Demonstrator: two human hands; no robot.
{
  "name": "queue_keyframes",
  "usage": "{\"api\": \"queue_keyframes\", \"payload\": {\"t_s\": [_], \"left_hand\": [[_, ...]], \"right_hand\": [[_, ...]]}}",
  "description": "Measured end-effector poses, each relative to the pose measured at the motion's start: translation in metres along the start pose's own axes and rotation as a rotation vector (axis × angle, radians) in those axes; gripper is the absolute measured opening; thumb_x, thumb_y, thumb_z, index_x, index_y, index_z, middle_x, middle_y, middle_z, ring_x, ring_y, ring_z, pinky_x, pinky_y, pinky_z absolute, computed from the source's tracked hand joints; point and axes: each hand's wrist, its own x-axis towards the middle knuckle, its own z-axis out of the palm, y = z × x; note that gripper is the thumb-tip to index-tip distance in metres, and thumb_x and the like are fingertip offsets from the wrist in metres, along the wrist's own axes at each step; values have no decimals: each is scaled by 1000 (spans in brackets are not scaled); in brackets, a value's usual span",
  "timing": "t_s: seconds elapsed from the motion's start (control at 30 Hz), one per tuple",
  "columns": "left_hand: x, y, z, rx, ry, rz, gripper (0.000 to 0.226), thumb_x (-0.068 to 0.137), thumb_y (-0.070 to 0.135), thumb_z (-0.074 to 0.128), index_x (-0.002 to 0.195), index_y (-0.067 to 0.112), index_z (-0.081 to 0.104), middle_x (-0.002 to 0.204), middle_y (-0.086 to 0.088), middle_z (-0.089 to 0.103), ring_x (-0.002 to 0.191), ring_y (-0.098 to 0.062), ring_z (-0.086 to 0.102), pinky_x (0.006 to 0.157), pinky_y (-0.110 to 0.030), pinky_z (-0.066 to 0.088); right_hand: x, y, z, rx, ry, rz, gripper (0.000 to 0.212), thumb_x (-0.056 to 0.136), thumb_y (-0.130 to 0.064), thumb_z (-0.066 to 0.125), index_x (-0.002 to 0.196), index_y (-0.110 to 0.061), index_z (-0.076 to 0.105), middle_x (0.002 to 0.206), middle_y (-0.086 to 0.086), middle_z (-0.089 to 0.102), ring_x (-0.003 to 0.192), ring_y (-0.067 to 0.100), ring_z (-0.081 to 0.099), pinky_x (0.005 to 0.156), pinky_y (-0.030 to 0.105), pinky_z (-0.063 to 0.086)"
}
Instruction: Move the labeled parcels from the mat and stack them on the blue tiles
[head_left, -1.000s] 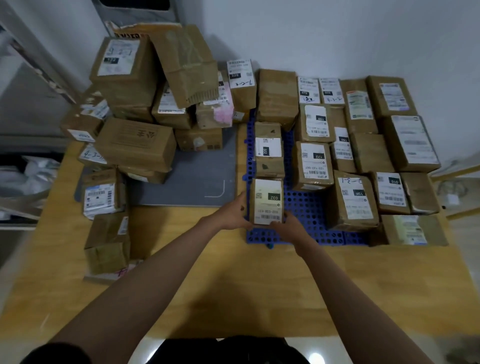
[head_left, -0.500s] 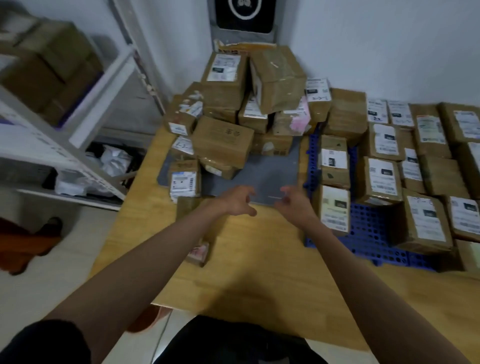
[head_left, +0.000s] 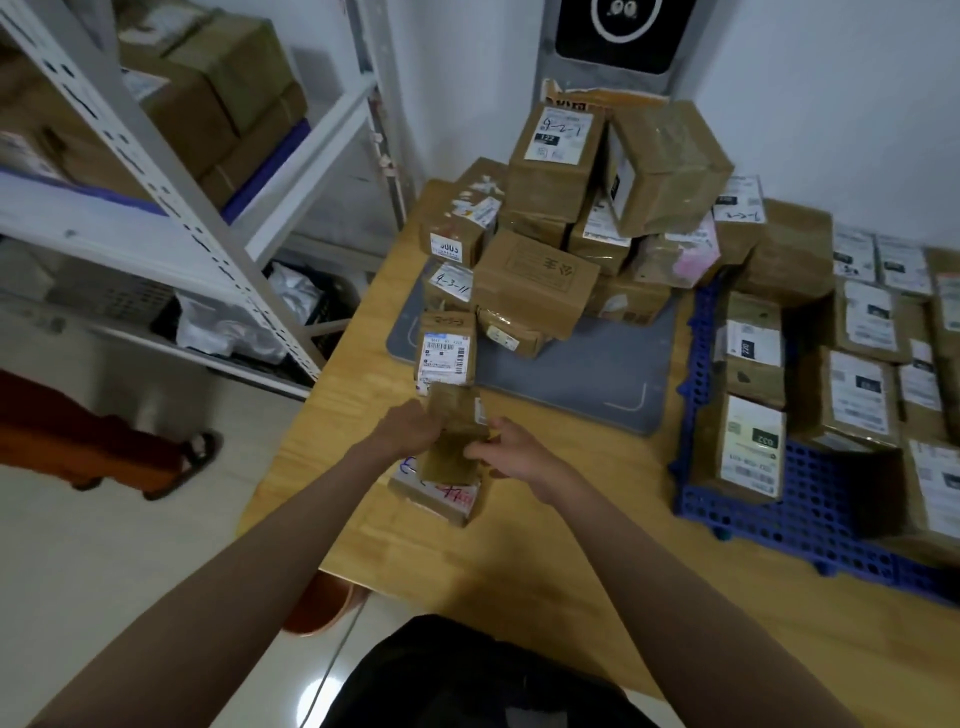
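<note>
Both hands grip a small brown parcel between them.

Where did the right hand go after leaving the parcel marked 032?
Yes, it moved: the right hand left the 032 parcel and now grips a small box left of the gray mat.

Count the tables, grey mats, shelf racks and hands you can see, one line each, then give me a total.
Wooden table: 1
Grey mat: 1
Metal shelf rack: 1
Hands: 2, left hand and right hand, both with a grip on one parcel
Total: 5
</note>
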Motion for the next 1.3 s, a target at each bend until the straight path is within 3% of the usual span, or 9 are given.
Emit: {"api": "queue_keyframes", "payload": {"t_s": [0.23,0.3,0.43,0.57,0.73,0.83,1.0,1.17,1.3], "left_hand": [[-16,13,12,-197,35,153,38,102,38,33,99,12,61,106,-12,61,97,-29,58,81,-36,45],[-22,18,17,-225,15,198,40,101,38,34,101,10,63,109,-13,60,98,-29,57,83,-37,45],[-30,27,23,-375,-32,220,45,92,54,41,118,23,60,122,-5,61,109,-24,56,96,-41,45],[-26,25,27,-601,-49,110,92,63,79,63,135,27,41,125,0,58,112,-22,58,98,-45,49],[-16,18,35,-705,-27,47,107,47,65,85,131,21,36,121,-1,60,107,-19,62,93,-38,52],[-17,14,37,-731,-25,49,96,49,60,84,125,22,39,117,0,62,101,-16,63,86,-34,53],[-30,23,43,-647,-34,134,102,49,63,84,130,25,35,118,4,60,104,-14,61,92,-37,52],[-34,37,40,-509,-72,185,99,61,56,84,135,21,29,121,4,55,107,-15,57,76,-22,46],[-21,46,26,-413,-141,269,87,66,62,78,134,17,46,126,3,57,115,-17,57,91,-31,50]], "right_hand": [[-9,3,0,336,115,119,73,73,-57,75,125,-19,41,111,-2,62,100,15,62,70,29,55],[-15,5,-4,395,192,152,77,71,-58,77,124,-17,41,114,2,62,99,18,64,73,35,59],[-29,15,-9,478,349,4,65,74,-32,83,122,-25,40,119,2,59,101,14,61,76,34,58],[-44,26,-10,364,324,-202,60,81,-4,71,129,-29,47,126,6,51,116,21,52,93,40,52],[-55,28,-17,191,305,-402,43,90,1,58,124,-25,64,124,0,58,113,13,55,88,29,53],[-54,28,-18,385,464,-253,23,95,-19,61,118,-16,60,121,2,60,107,17,61,85,39,59],[-53,18,-17,504,325,50,74,72,-66,72,126,-29,37,112,-9,56,98,13,63,80,41,60],[-43,18,-21,496,326,134,83,72,-57,77,135,-31,29,120,0,56,103,20,60,82,44,59],[-41,27,-36,529,356,171,81,77,-54,73,139,-28,28,123,3,55,102,23,60,85,45,56]]}}
